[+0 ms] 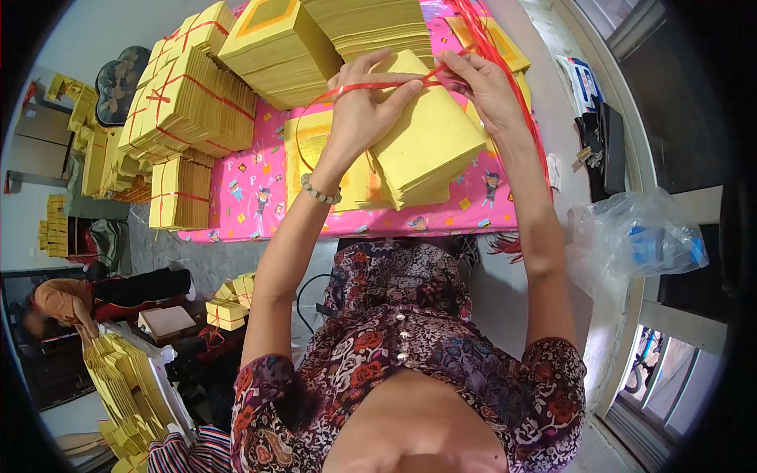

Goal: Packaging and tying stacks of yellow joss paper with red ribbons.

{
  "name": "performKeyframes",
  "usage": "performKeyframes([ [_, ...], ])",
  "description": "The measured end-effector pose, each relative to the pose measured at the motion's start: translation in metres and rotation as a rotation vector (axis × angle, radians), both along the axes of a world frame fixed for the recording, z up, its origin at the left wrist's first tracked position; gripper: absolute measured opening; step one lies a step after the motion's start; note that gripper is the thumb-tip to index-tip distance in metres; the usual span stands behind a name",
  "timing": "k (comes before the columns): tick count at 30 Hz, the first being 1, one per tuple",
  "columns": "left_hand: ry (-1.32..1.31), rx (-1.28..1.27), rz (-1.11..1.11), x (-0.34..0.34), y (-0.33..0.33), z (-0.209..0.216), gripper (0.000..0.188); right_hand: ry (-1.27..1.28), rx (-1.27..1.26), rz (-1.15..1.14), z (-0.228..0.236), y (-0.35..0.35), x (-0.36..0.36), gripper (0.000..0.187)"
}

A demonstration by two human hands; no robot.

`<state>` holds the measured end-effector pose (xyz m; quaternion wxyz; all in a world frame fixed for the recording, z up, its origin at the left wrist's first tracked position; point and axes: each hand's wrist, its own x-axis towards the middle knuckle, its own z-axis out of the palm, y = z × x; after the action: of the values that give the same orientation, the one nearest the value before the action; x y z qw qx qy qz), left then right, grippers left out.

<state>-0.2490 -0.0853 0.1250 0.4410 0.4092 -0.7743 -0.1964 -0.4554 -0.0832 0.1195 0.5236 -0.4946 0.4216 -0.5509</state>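
A stack of yellow paper sheets (430,142) lies slightly askew on the pink table cover, with flatter yellow sheets under it. Over its far part is my left hand (364,110), its fingers bent and its thumb stretched toward a crossing of red plastic ribbon (315,100). The ribbon runs across the left fingers and loops down to the left of that wrist. My right hand (487,88) pinches the ribbon between thumb and fingers, just right of the crossing. Some of its fingers are hidden behind the thumb. A beaded bracelet (319,191) circles my left wrist.
Tall yellow paper stacks (280,51) stand at the back; ribbon-tied bundles (197,98) are piled left. A hank of red ribbon (505,67) hangs down the table's right side. Beyond it is a clear plastic bag (631,236). At lower left, a person (67,303) bends by more yellow paper (130,386).
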Motion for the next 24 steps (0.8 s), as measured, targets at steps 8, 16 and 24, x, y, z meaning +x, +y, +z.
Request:
performKeyframes([
  [8, 0.046, -0.199, -0.164, 0.015, 0.006, -0.013, 0.012, 0.123, -0.096, -0.233, -0.037, 0.01, -0.006, 0.022],
  [16, 0.095, -0.036, -0.189, 0.025, 0.017, -0.019, 0.009, 0.08, -0.003, -0.22, -0.061, 0.004, -0.015, 0.023],
  [24, 0.154, -0.043, -0.181, 0.028, 0.016, -0.03, 0.008, 0.123, 0.03, -0.225, -0.065, 0.004, -0.02, 0.025],
])
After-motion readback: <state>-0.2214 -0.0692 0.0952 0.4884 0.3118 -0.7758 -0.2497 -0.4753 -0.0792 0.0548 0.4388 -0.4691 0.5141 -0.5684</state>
